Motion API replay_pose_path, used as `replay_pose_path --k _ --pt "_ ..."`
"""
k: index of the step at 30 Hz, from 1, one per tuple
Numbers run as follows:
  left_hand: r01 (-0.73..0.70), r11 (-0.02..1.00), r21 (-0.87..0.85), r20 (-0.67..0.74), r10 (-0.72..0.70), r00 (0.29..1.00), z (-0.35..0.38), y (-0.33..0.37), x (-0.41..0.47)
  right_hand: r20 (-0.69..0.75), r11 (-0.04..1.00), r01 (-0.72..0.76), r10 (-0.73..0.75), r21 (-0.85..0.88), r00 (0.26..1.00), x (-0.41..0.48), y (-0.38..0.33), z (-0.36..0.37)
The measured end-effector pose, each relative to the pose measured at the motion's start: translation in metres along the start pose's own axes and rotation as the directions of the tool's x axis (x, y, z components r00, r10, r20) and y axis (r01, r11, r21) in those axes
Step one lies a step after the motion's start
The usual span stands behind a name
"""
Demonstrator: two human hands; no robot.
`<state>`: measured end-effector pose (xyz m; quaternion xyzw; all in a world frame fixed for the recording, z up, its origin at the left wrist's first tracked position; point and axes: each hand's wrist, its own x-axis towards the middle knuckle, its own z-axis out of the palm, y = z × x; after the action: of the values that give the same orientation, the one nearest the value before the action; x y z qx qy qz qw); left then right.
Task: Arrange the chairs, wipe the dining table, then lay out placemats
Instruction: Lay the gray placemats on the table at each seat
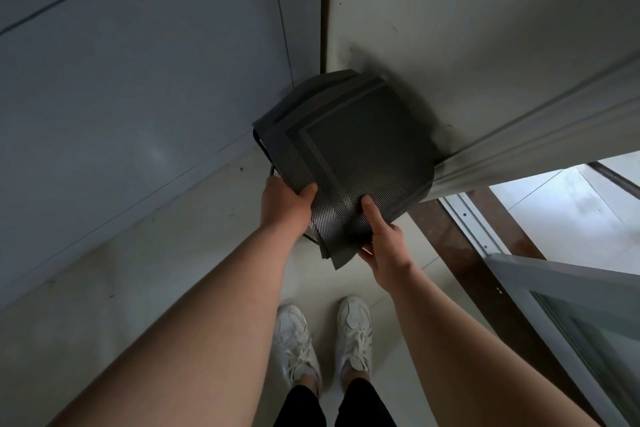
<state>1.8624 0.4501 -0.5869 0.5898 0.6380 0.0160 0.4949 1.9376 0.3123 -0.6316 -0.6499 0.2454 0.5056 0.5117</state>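
I hold the stack of placemats (pixel 356 149) by the edge farthest from the wall corner (pixel 325 28). My left hand (pixel 284 204) grips its left side, thumb on top. My right hand (pixel 384 239) pinches the corner nearest me, thumb on top. The stack's long axis runs from my hands toward the wall corner. No worktop is in view, so I judge the next move is pulling the stack toward me.

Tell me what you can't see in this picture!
Head view:
- Fingers of left hand and right hand: under the mats.
- What is beneath the mats: hidden by them; only a black wire shows.
- Mat count: edges overlap.
- Far mat edge: blurred.
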Motion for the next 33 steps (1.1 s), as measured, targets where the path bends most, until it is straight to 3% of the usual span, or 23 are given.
replay_pose_path --k 7,14,19,27,33 --pt "0.034 0.986 -0.16 0.065 -0.024 0.998 0.005 0.001 -0.006 -0.093 1.0 0.015 -0.014 0.012 0.996 -0.028 -0.014 -0.001" --pt "0.059 0.921 -0.384 0.126 -0.012 0.992 -0.038 0.059 -0.056 -0.179 0.992 0.115 -0.104 0.052 0.978 -0.094 -0.059 0.012" --pt "0.048 0.878 -0.476 0.121 0.011 0.993 -0.083 0.095 -0.089 -0.18 0.985 0.169 -0.17 -0.025 0.969 -0.156 -0.1 0.029" --pt "0.079 0.715 -0.694 0.055 -0.056 0.997 -0.202 0.152 -0.167 0.002 0.902 0.274 -0.289 -0.334 0.957 -0.305 -0.166 0.073" --pt "-0.008 0.565 -0.825 -0.082 -0.107 0.991 -0.286 0.167 -0.223 0.171 0.726 0.444 -0.421 -0.525 0.891 -0.4 -0.191 0.102"
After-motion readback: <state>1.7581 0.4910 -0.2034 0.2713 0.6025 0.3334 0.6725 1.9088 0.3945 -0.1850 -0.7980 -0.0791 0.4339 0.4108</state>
